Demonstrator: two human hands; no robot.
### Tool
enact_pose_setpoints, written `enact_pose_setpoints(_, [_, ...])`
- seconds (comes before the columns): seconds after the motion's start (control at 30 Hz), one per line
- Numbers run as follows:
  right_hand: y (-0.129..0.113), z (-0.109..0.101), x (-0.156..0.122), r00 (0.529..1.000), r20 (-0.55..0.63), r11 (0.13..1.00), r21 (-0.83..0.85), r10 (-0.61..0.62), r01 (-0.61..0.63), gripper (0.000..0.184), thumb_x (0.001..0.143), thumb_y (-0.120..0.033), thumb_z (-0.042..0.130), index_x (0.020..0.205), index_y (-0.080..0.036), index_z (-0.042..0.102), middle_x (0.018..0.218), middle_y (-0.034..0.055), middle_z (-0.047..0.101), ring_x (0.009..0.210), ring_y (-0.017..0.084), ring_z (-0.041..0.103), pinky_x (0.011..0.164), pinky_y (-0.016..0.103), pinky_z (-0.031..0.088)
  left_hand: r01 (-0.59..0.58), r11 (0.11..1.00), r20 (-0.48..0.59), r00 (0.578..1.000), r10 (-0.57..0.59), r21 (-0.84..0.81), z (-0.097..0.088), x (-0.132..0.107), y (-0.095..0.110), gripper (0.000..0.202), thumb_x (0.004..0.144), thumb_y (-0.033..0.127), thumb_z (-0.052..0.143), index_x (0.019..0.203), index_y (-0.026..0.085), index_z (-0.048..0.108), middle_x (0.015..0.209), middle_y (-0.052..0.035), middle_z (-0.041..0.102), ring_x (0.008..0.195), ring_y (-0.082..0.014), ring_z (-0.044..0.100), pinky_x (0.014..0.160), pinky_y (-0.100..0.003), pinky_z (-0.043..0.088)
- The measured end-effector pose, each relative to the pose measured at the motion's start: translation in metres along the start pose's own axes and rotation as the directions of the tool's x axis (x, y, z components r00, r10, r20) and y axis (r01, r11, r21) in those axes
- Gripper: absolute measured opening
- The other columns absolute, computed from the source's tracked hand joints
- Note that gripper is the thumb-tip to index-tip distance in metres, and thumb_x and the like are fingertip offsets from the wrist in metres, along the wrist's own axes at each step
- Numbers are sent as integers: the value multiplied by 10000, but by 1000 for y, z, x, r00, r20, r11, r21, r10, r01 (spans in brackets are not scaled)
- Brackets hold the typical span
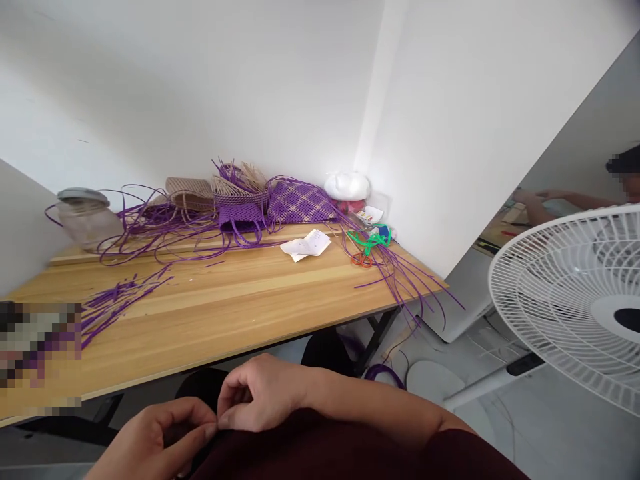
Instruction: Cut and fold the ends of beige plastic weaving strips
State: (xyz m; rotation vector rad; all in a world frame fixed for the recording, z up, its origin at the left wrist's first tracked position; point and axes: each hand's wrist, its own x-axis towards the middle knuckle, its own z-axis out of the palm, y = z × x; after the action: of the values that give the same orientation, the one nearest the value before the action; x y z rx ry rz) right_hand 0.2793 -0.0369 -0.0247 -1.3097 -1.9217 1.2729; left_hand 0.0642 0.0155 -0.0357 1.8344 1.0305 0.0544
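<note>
My left hand (160, 437) and my right hand (257, 393) meet low in the view, in front of the wooden table's (215, 313) near edge, over dark cloth in my lap. Both have fingers curled into a pinch where they touch. Whatever they pinch is too small or hidden to name. On the table lie loose purple weaving strips (117, 297), and at the back a purple woven basket piece (300, 202) with beige woven parts (190, 191).
A glass jar (86, 217) stands at the back left. A white paper (306, 245), scissors with orange handles (361, 259), green cord (367, 239) and a white bag (347, 186) sit toward the corner. A white fan (575, 300) stands at right; another person's arm shows beyond it.
</note>
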Motion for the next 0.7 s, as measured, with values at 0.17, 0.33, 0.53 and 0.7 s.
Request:
enact_pose_setpoints(0.17, [7, -4, 3, 996, 81, 876, 478, 31, -66, 269, 721, -366, 749, 811, -154, 611, 638, -39, 542, 528, 57, 460, 492, 161, 378, 19, 969, -16, 1000, -24, -247, 0, -2, 21, 251, 699, 446, 742, 741, 200, 717, 627, 6, 570, 583, -135, 462, 541, -204, 379])
enact_pose_setpoints(0.33, [12, -12, 5, 993, -23, 709, 698, -114, 98, 396, 708, -465, 789, 784, -142, 573, 641, -22, 562, 519, 69, 509, 528, 195, 430, -57, 888, -124, 992, 0, -455, 5, 4, 41, 315, 744, 489, 714, 682, 182, 682, 587, 10, 510, 560, -117, 397, 532, -207, 362])
enact_pose_setpoints(0.53, [16, -22, 1, 957, -214, 679, 675, -195, 289, 288, 771, -366, 774, 817, -151, 588, 746, -13, 545, 561, 68, 493, 570, 221, 412, -71, 803, -127, 992, -6, -592, 8, 21, 59, 294, 719, 448, 774, 713, 174, 667, 583, 16, 534, 545, -98, 424, 518, -195, 350])
enact_pose_setpoints(0.7, [16, -26, 1, 861, -426, 786, 414, -278, 458, 189, 771, -302, 782, 772, -163, 654, 911, 23, 511, 951, 137, 509, 874, 277, 418, -95, 748, -95, 995, 43, -657, 9, 30, 58, 292, 717, 384, 793, 941, 216, 710, 865, -22, 652, 590, -104, 521, 532, -218, 413])
